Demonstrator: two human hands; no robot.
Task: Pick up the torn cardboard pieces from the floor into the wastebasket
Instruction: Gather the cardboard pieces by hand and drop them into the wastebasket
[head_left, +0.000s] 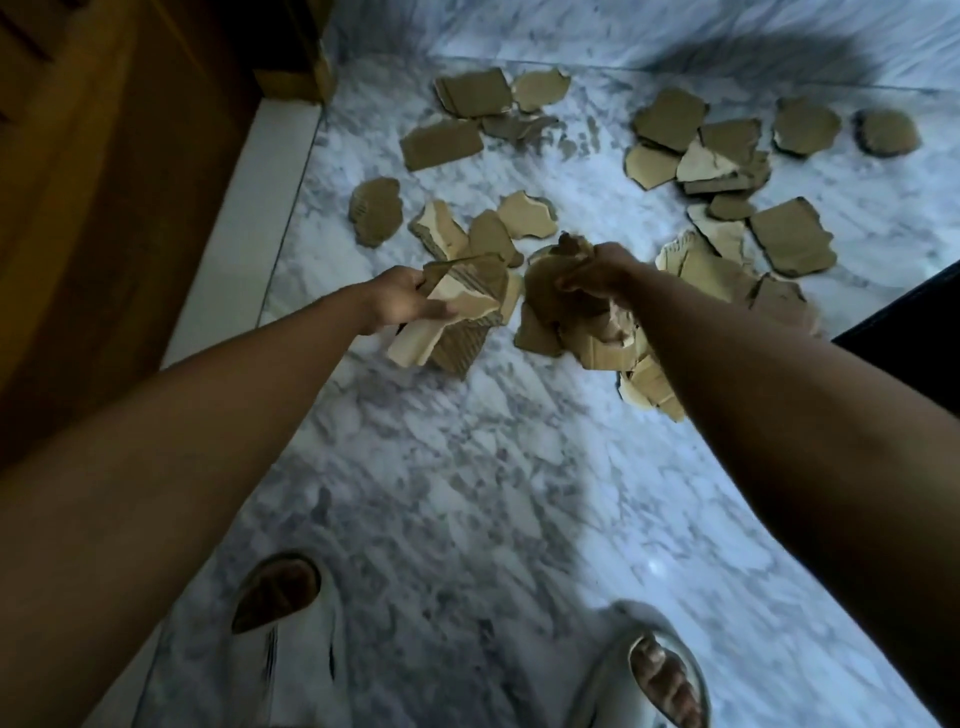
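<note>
Marble floor (467, 467): both hands, left hand (400, 304) and right hand (597, 275), clutch light, stiff cardboard pieces (467, 306); grab edges.

White-grey marbled floor (467, 493), dim bluish light; wooden furniture (104, 182), white baseboard (249, 218)

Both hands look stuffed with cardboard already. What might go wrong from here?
The left hand holds a loose fan of cardboard pieces, so some may slip out. The right hand grips a crumpled bunch; reaching for more could spill it. No wastebasket is in view, and many scraps lie on the marble floor.
</note>
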